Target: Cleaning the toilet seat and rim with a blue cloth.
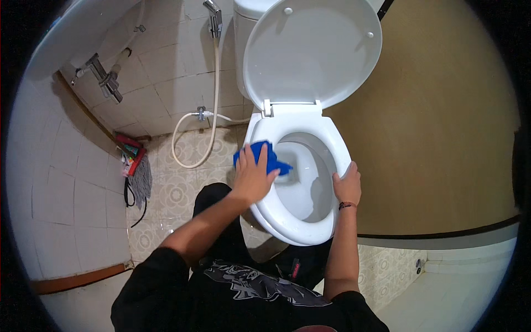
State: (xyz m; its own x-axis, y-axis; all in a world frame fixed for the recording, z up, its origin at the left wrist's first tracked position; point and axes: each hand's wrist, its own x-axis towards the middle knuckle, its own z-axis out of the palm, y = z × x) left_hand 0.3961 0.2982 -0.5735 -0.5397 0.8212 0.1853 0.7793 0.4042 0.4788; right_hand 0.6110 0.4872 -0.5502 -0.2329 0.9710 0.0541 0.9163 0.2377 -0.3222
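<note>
My left hand (252, 176) presses a crumpled blue cloth (258, 154) onto the left side of the white toilet seat (309, 235). One end of the cloth hangs over the inner rim, above the toilet bowl (305, 199). On the seat's right side, my right hand (347, 186) grips the edge, with the thumb on top and a dark bracelet at the wrist. The seat lies down on the bowl. Behind it the toilet lid (313, 54) stands raised in front of the white cistern (245, 50).
A bidet sprayer (215, 18) hangs on the tiled wall, its cream hose (215, 91) looping near the floor. A mop (142, 174) leans in the left corner, below a chrome bottle trap (108, 83). A large brown panel (435, 124) stands close on the right.
</note>
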